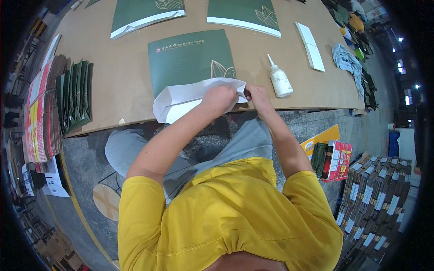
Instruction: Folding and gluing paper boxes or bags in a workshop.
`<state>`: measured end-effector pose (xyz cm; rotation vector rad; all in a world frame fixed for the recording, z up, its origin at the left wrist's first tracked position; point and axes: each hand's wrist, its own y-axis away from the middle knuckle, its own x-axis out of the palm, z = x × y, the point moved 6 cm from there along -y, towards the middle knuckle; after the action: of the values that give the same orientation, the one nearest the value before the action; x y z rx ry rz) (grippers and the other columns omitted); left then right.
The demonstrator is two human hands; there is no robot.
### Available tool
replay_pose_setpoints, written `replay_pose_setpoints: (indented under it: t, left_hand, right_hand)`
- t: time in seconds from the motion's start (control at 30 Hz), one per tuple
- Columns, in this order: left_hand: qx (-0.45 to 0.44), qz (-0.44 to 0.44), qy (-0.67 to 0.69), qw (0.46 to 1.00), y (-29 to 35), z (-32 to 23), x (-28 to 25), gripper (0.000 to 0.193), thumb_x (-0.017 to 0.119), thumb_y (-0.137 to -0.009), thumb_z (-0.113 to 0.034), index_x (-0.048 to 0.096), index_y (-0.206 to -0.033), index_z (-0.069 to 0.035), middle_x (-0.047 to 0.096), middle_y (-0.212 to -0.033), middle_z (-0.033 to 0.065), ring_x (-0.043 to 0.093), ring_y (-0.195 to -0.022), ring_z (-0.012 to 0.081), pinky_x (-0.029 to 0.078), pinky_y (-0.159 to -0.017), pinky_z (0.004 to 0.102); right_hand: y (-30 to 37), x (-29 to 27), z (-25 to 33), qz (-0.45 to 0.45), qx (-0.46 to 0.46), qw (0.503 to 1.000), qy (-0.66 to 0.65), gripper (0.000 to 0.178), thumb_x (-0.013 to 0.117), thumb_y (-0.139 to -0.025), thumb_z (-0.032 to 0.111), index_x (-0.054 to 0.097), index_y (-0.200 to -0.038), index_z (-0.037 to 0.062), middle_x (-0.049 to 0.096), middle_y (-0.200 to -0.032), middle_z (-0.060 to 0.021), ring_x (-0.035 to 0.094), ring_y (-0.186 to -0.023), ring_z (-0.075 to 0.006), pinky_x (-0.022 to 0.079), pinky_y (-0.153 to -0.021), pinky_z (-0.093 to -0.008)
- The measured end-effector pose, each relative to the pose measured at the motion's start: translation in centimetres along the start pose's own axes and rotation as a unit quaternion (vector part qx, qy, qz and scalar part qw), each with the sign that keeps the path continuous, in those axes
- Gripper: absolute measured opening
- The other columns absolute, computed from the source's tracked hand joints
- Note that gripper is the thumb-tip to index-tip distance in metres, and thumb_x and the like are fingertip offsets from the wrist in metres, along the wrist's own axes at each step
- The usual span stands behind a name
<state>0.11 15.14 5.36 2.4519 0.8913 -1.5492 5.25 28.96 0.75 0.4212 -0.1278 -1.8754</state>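
A green paper bag (190, 56) with a gold leaf print lies flat near the table's front edge. Its white end (181, 94) is spread into an open, box-like shape facing me. My left hand (220, 100) reaches over that end, fingers curled on the white paper near the right corner. At the same corner my right hand (259, 98) pinches the edge, its fingers partly hidden. Just right of the bag stands or lies a white squeeze bottle (280, 81) with a thin nozzle; which of the two I cannot tell.
Two more green bags (147, 16) (244, 16) lie farther back on the brown table (113, 67). White card strips (310, 46) and a blue cloth (347, 61) are at right. Folded green bags (74, 95) stand at left beside a wrapped bundle (40, 113). Stacked bundles (375, 198) occupy the floor at right.
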Motion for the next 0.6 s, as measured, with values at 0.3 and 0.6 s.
replay_pose_setpoints:
  t: [0.3,0.6]
  left_hand:
    - [0.051,0.085,-0.055,0.994,-1.9,-1.7,1.3,0.012,0.056,-0.077,-0.015,0.061,-0.077,-0.004,0.063,-0.070,0.0161,0.064,-0.069,0.0313,0.051,-0.061,0.0421]
    - [0.033,0.098,-0.109,0.989,-2.0,-0.5,3.1,0.017,0.057,-0.077,-0.014,0.060,-0.090,-0.003,0.063,-0.079,0.0175,0.063,-0.076,0.0285,0.051,-0.064,0.0404]
  right_hand:
    - [1.7,0.3,4.2,0.003,-0.153,0.982,0.109,0.046,0.043,-0.093,0.040,0.063,-0.081,-0.0002,0.063,-0.069,-0.0122,0.060,-0.065,-0.0260,0.045,-0.064,-0.0380]
    - [1.8,1.1,7.5,-0.092,-0.226,0.919,0.311,0.030,0.047,-0.088,0.028,0.063,-0.093,0.0032,0.059,-0.087,-0.0238,0.056,-0.086,-0.0411,0.044,-0.074,-0.0491]
